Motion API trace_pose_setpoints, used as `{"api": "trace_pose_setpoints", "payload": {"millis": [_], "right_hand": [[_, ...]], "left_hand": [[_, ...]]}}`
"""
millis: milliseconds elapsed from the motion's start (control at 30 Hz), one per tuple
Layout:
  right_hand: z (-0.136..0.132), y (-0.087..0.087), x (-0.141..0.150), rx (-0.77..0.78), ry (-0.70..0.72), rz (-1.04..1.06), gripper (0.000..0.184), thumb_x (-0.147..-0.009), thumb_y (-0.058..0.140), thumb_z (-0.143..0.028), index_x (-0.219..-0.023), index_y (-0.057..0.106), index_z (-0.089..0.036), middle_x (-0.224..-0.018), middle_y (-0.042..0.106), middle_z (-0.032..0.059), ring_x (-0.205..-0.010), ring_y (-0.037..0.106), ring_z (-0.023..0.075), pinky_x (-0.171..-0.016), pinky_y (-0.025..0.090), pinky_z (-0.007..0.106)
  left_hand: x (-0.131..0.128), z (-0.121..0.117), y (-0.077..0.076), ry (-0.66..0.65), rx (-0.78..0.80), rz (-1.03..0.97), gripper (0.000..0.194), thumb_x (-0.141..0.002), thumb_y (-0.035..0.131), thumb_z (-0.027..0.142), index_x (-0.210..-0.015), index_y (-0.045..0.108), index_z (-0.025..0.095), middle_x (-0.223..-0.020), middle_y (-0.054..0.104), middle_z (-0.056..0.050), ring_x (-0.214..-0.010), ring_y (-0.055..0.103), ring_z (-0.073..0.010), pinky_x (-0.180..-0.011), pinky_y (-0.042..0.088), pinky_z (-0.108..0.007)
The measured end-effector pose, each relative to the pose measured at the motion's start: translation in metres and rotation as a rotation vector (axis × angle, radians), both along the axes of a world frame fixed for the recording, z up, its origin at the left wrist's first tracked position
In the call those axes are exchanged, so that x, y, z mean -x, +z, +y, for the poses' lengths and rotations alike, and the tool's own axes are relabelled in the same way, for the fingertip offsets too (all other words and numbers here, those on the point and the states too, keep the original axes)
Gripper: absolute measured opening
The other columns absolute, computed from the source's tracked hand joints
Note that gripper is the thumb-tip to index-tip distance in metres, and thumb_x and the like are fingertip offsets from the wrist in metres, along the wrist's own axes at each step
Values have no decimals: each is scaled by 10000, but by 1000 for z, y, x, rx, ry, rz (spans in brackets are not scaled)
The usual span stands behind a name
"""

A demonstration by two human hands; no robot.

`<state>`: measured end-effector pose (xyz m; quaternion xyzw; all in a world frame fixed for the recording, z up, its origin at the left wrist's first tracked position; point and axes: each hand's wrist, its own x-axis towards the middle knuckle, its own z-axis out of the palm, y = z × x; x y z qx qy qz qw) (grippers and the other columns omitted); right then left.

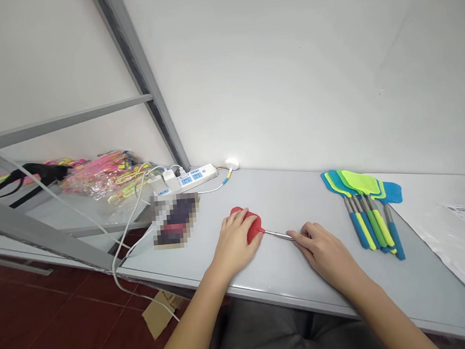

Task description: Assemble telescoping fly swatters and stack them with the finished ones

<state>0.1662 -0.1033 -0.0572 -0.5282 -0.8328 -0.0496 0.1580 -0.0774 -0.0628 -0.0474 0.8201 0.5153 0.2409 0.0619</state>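
A fly swatter with a red mesh head (255,229) and a thin metal rod (277,234) lies across the table in front of me. My left hand (238,239) is wrapped over the red head, fingers on top and thumb along its near edge, hiding much of it. At the other end, my right hand (322,248) closes its thumb and fingers around the rod; the handle is hidden beneath it. Further right lies a fanned pile of fly swatters (363,184) with blue, yellow-green and green heads and grips, their grips toward me.
A white power strip (196,177) with plugs and cables stands at the back left, near a pixelated dark object (177,220). Plastic-wrapped colourful items (102,175) lie beyond the grey metal frame (141,57). White plastic sheeting (443,210) covers the right side. Cardboard (159,314) lies on the floor.
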Motion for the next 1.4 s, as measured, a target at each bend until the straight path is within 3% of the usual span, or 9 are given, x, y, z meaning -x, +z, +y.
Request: {"api": "trace_pose_setpoints", "payload": {"millis": [533, 633, 800, 933, 1100, 1200, 1267, 1400], "right_hand": [[2, 1, -8, -118, 122, -113, 352, -957, 423, -135, -1247, 596, -236, -894, 582, 74, -751, 502, 184, -638, 388, 297], [6, 3, -11, -57, 194, -150, 350, -957, 415, -130, -1261, 563, -220, -899, 584, 70, -766, 519, 184, -641, 393, 296], [17, 17, -12, 176, 266, -135, 268, -986, 373, -183, -1159, 576, -215, -868, 568, 41, -699, 540, 160, -570, 379, 286], [26, 27, -12, 223, 325, -78, 297, -998, 348, -204, -1170, 587, -242, -859, 564, 39, -711, 549, 160, -590, 395, 286], [25, 18, -14, 142, 266, -3, 285, -990, 374, -236, -1141, 616, -234, -845, 564, 55, -701, 545, 161, -593, 415, 286], [24, 12, -17, 124, 243, 11, 282, -986, 380, -239, -1141, 616, -233, -849, 570, 60, -709, 549, 164, -608, 435, 290], [24, 10, -18, 123, 232, 37, 285, -986, 379, -240, -1149, 613, -238, -863, 576, 63, -716, 554, 164, -625, 450, 291], [27, 8, -21, 136, 212, 80, 288, -985, 381, -250, -1159, 610, -249, -889, 578, 69, -722, 561, 166, -643, 466, 293]], "left_hand": [[0, -3, 1, -9, 32, -63, 323, -915, 513, 375, -1209, 587, 264, -1391, 505, -79, -1271, 427, -300, -1063, 331, -506], [-1, -3, 2, -2, 54, -42, 327, -920, 505, 373, -1220, 577, 263, -1410, 486, -79, -1284, 415, -301, -1063, 330, -504], [-1, -4, 5, 20, 99, -60, 335, -912, 523, 358, -1234, 576, 279, -1428, 469, -61, -1294, 398, -301, -1065, 335, -506], [5, -1, 6, 59, 189, -292, 377, -874, 590, 338, -1249, 575, 300, -1441, 459, -45, -1333, 381, -284, -1100, 330, -482], [18, 10, 9, 257, 370, -1015, 305, -853, 625, 380, -1125, 631, 242, -1436, 481, -83, -1321, 446, -281, -1086, 375, -454], [24, 16, 8, 360, 388, -1378, 263, -831, 659, 359, -1042, 634, 205, -1381, 537, -93, -1303, 473, -265, -1067, 409, -439], [26, 17, 5, 379, 382, -1438, 284, -797, 699, 317, -1049, 630, 206, -1370, 546, -87, -1301, 477, -252, -1075, 407, -432], [26, 16, 0, 315, 401, -1311, 436, -733, 763, 248, -1141, 609, 233, -1373, 547, -75, -1324, 456, -243, -1120, 358, -432]]}}
